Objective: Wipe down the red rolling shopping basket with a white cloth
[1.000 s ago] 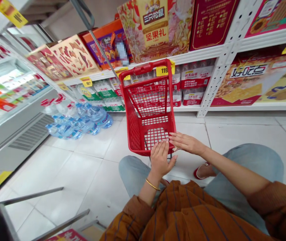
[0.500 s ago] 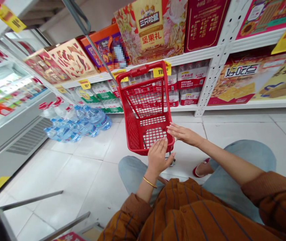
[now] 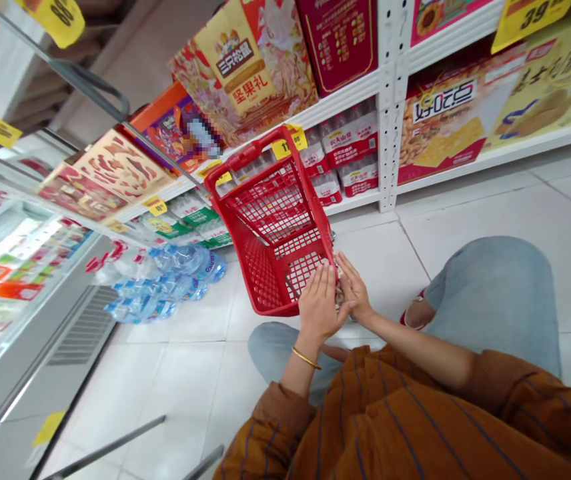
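A red plastic shopping basket [image 3: 259,277] with a tall handle and mesh walls stands tilted in front of me, its grid floor showing. My left hand [image 3: 321,300] lies over its near right corner, fingers stretched out and thumb apart. Close beside it, my right hand [image 3: 356,290] is at the outside of that corner, fingers extended along the rim. The two hands nearly meet, the left thumb overlapping the right hand. Something small and pale shows beside the right fingers at the rim; I cannot make out what it is.
Behind the basket, a white shelf [image 3: 388,133] holds gift boxes [image 3: 245,73] above packs of bottled water [image 3: 348,147]. Large water bottles [image 3: 160,280] stand on the floor at left by a refrigerated case [image 3: 73,333]. Metal bars [image 3: 115,447] cross the lower left.
My right hand has swung inward toward my left hand. The view has turned, so the basket now appears farther left and more tilted.
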{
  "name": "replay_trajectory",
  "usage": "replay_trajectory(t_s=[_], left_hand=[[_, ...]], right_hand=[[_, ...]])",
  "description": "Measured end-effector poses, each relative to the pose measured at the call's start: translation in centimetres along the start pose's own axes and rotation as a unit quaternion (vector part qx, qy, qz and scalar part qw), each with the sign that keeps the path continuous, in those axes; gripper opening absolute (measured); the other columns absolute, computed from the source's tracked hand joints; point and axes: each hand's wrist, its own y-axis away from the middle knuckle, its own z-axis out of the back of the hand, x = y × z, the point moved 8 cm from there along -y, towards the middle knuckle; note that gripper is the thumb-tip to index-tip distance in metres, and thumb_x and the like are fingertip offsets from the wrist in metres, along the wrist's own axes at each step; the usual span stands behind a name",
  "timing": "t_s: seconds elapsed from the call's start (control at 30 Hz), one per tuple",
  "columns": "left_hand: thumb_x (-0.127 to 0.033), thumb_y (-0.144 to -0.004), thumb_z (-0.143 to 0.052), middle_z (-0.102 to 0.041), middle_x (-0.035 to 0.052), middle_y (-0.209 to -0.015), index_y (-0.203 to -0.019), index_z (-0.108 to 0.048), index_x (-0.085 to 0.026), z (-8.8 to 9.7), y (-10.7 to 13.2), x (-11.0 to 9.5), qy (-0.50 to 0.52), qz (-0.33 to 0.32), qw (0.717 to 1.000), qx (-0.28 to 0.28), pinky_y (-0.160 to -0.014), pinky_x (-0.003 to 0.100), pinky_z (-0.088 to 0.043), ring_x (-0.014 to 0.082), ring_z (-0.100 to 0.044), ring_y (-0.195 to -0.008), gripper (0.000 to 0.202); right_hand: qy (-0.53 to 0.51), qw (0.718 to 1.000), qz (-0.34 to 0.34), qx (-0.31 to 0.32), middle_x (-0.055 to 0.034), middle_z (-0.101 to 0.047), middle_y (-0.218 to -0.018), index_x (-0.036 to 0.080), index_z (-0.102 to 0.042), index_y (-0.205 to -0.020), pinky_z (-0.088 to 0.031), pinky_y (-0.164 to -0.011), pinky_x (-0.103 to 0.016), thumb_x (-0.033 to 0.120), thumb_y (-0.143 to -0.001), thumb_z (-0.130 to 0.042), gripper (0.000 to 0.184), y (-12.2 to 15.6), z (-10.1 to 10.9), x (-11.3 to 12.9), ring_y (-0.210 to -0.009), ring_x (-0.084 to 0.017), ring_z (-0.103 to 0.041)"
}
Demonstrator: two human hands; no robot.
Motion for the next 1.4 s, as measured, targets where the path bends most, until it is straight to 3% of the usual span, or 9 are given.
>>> replay_trajectory(t_s=[0.33,0.53,0.67,0.8,0.97,1.1,1.23,1.4], left_hand=[[-0.062,-0.091,-0.040,-0.037,0.0199,-0.152,-0.149,-0.025,-0.006,0.3,0.0,0.0,-0.019,0.004,1.000,0.010,-0.115,0.042,-0.033,0.0275,-0.034,-0.143,0.083],[-0.060,-0.092,-0.042,-0.038,0.0205,-0.151,-0.151,-0.021,-0.008,0.6,0.3,0.2,-0.012,-0.007,0.999,0.043,-0.114,0.046,-0.035,0.0275,-0.034,-0.143,0.082],[-0.055,-0.093,-0.046,-0.040,0.0199,-0.150,-0.151,-0.020,-0.009,1.7,0.4,0.5,-0.032,-0.042,0.995,0.081,-0.114,0.046,-0.036,0.0270,-0.032,-0.144,0.079],[-0.054,-0.091,-0.049,-0.042,0.0172,-0.150,-0.152,-0.022,-0.016,3.2,-0.8,1.2,-0.075,-0.099,0.989,0.081,-0.118,0.052,-0.026,0.0285,-0.031,-0.144,0.076],[-0.060,-0.095,-0.032,-0.022,0.0199,-0.158,-0.154,-0.004,-0.012,1.9,-2.6,2.1,-0.032,-0.108,0.985,0.134,-0.118,0.054,-0.024,0.0294,-0.009,-0.149,0.081],[-0.065,-0.093,-0.024,-0.006,0.0213,-0.161,-0.153,0.006,-0.012,0.2,-2.7,2.0,0.016,-0.098,0.978,0.184,-0.118,0.055,-0.024,0.0294,-0.003,-0.150,0.085],[-0.066,-0.092,-0.023,-0.002,0.0210,-0.162,-0.153,0.006,-0.012,0.2,-2.5,1.7,0.039,-0.088,0.975,0.198,-0.118,0.055,-0.022,0.0296,0.002,-0.150,0.087],[-0.069,-0.091,-0.025,0.000,0.0210,-0.162,-0.153,0.005,-0.013,0.4,-2.5,1.7,0.056,-0.083,0.974,0.205,-0.118,0.056,-0.021,0.0314,0.003,-0.150,0.089]], right_hand=[[0.004,1.000,0.016,0.013,-0.0013,-0.035,-0.155,0.033,-0.034,-0.148,-0.028,-0.120,-0.047,0.038,-0.101,-0.033,0.047,2.0,-0.6,-2.0,-0.145,-0.018,-0.029],[0.015,0.999,0.019,0.043,-0.0058,-0.036,-0.154,0.029,-0.032,-0.149,-0.030,-0.118,-0.048,0.033,-0.102,-0.033,0.048,3.3,-0.6,-3.4,-0.144,-0.019,-0.030],[0.004,0.998,0.023,0.050,-0.0071,-0.040,-0.152,0.029,-0.035,-0.148,-0.033,-0.117,-0.047,0.027,-0.101,-0.036,0.047,4.2,-0.1,-4.6,-0.143,-0.019,-0.033],[-0.013,0.999,0.012,0.033,-0.0093,-0.047,-0.147,0.026,-0.039,-0.146,-0.035,-0.117,-0.046,0.025,-0.100,-0.036,0.045,3.9,0.0,-4.4,-0.141,-0.018,-0.038],[-0.042,0.998,-0.018,-0.040,-0.0106,-0.046,-0.147,0.025,-0.043,-0.143,-0.034,-0.116,-0.050,0.030,-0.100,-0.040,0.044,1.9,-0.3,-1.6,-0.141,-0.022,-0.037],[-0.033,0.999,-0.008,-0.035,-0.0102,-0.033,-0.155,0.025,-0.028,-0.151,-0.029,-0.118,-0.054,0.033,-0.100,-0.036,0.052,1.4,-1.3,-0.2,-0.146,-0.024,-0.026],[-0.005,0.999,0.044,-0.015,-0.0101,-0.024,-0.159,0.023,-0.016,-0.154,-0.027,-0.119,-0.054,0.027,-0.102,-0.028,0.054,2.3,-2.3,-0.8,-0.148,-0.024,-0.018],[0.031,0.996,0.083,-0.008,-0.0133,-0.033,-0.155,0.026,-0.010,-0.154,-0.037,-0.113,-0.053,0.022,-0.101,-0.031,0.057,3.3,-3.0,-2.4,-0.146,-0.024,-0.026]])
